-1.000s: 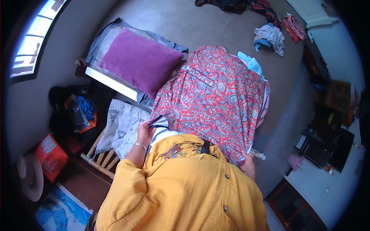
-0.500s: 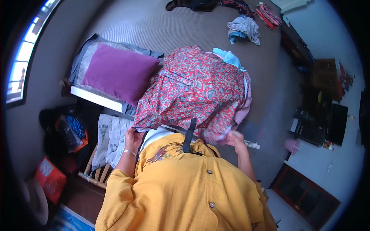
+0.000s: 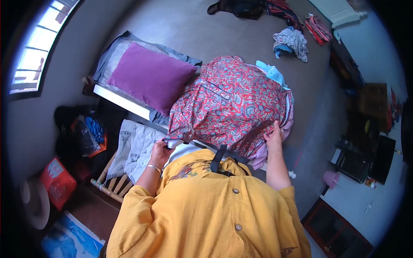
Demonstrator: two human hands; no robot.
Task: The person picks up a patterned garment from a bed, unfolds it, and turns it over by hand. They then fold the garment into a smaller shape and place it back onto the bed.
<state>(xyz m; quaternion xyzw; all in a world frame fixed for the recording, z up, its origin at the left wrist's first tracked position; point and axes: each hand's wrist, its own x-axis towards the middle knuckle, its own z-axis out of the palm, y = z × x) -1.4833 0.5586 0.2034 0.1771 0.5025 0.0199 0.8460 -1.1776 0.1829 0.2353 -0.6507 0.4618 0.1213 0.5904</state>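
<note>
A red patterned garment (image 3: 232, 103) lies spread on the bed in front of me, over light blue cloth (image 3: 272, 73) and pink cloth (image 3: 259, 155) that show at its right side. My left hand (image 3: 161, 152) is closed on the garment's near left corner. At the near right side, my right hand (image 3: 274, 134) touches the garment with its thumb and fingers somewhat apart. A purple pillow (image 3: 150, 77) rests on a grey striped one, just left of the garment.
Folded clothes (image 3: 291, 43) and a dark bag (image 3: 236, 6) are at the bed's far side. A wooden chair with a grey cushion (image 3: 135, 150) stands at my left, near a red bag (image 3: 59, 182) and a hat (image 3: 35, 204). A pink bucket (image 3: 330, 178) is at the right.
My right hand has moved up along the garment's right side. The garment's near right part now lies flatter, with pink cloth showing below it. The view has shifted slightly.
</note>
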